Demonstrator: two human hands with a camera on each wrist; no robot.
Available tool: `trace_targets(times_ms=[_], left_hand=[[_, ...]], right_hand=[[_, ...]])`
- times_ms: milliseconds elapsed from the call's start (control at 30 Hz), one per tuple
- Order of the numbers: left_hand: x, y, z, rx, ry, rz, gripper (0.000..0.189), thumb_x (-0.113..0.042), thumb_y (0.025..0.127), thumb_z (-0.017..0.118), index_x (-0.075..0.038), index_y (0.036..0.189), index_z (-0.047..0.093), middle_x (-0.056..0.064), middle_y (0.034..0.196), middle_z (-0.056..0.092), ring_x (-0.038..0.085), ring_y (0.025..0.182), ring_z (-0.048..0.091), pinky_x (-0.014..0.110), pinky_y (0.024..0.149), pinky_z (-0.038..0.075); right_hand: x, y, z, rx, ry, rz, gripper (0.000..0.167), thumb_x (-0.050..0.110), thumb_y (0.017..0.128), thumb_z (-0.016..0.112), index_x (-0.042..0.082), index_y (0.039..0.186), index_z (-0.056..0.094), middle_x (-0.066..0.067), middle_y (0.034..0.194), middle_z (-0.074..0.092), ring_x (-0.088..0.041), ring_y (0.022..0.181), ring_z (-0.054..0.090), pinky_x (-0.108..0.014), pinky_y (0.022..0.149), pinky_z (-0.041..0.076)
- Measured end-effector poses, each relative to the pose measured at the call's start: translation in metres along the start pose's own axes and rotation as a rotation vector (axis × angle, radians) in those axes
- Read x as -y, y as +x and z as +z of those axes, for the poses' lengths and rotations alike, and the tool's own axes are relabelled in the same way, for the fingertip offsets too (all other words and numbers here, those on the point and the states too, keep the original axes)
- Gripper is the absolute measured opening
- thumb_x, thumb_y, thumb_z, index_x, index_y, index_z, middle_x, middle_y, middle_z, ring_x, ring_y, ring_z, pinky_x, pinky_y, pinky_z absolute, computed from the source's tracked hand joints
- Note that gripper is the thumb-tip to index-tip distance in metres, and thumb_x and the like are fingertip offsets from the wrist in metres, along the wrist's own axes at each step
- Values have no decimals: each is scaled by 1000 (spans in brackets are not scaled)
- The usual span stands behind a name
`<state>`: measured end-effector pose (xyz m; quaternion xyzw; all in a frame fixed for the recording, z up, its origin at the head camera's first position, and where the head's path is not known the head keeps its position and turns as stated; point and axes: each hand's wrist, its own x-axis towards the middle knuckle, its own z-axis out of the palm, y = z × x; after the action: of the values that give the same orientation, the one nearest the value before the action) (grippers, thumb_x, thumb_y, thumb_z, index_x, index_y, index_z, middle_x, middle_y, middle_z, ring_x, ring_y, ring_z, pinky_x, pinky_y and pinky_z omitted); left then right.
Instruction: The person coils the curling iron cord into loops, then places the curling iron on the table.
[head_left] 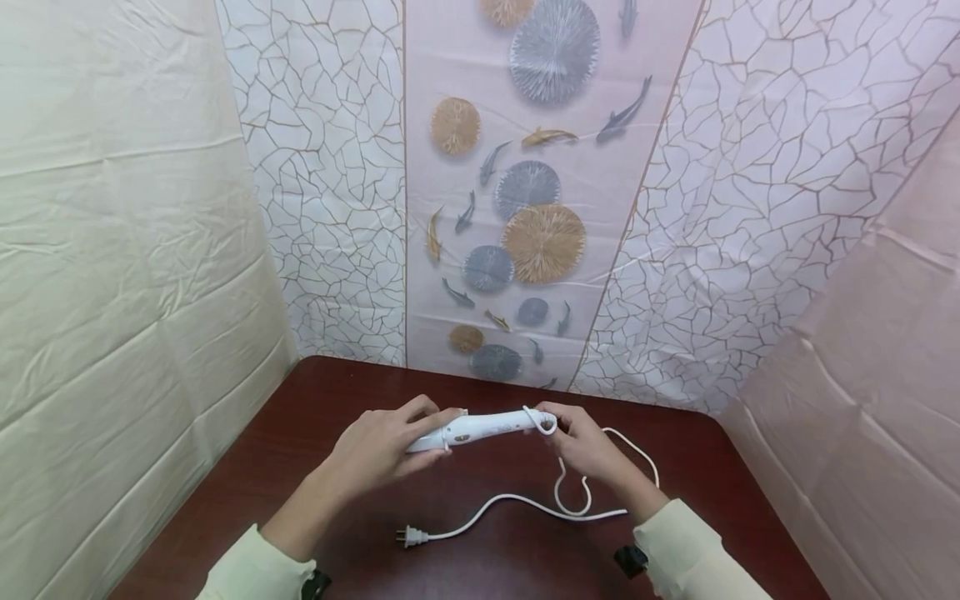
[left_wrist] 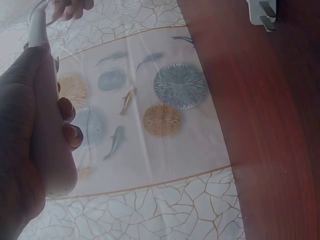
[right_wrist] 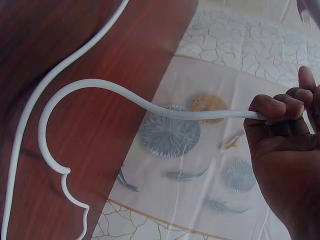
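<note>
A white hair straightener with a small gold-coloured control is held above the table, nearly level. My left hand grips its left part, thumb on top; the left wrist view shows fingers curled round the straightener's broad body. At the other end, my right hand pinches the white cord, which makes a loop around the narrow end. In the right wrist view, bent fingers of the right hand close on the cord. Its far length curves across the table to a two-pin plug.
Beneath the hands is a dark red-brown table. A patterned cloth with fish and round motifs hangs behind it. Pale cloth walls stand at both sides. Part of the cord passes behind the right forearm.
</note>
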<state>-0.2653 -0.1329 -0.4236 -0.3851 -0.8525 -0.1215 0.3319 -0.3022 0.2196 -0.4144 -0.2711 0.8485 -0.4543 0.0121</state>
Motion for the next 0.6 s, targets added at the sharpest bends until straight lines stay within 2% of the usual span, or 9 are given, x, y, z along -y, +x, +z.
trace_targets(times_ms=[267,600], left_hand=[[4,1,-2,-14,9,-10,59,-48,97,83,-36,153,66,-12,120,68,4,64,58,28,55,50],[6,3,-1,-3,37,-33,57,-49,99,81,-37,153,66,-14,121,67,6,65,60,29,54,50]], right_hand=[[2,-5,12,43,41,32,28,22,118,51,5,108,71,-3,74,52,-8,59,45,-25,54,41],[6,-8,19,24,10,26,36,27,120,46,5,107,72,1,73,50,-6,60,46,-26,58,43]])
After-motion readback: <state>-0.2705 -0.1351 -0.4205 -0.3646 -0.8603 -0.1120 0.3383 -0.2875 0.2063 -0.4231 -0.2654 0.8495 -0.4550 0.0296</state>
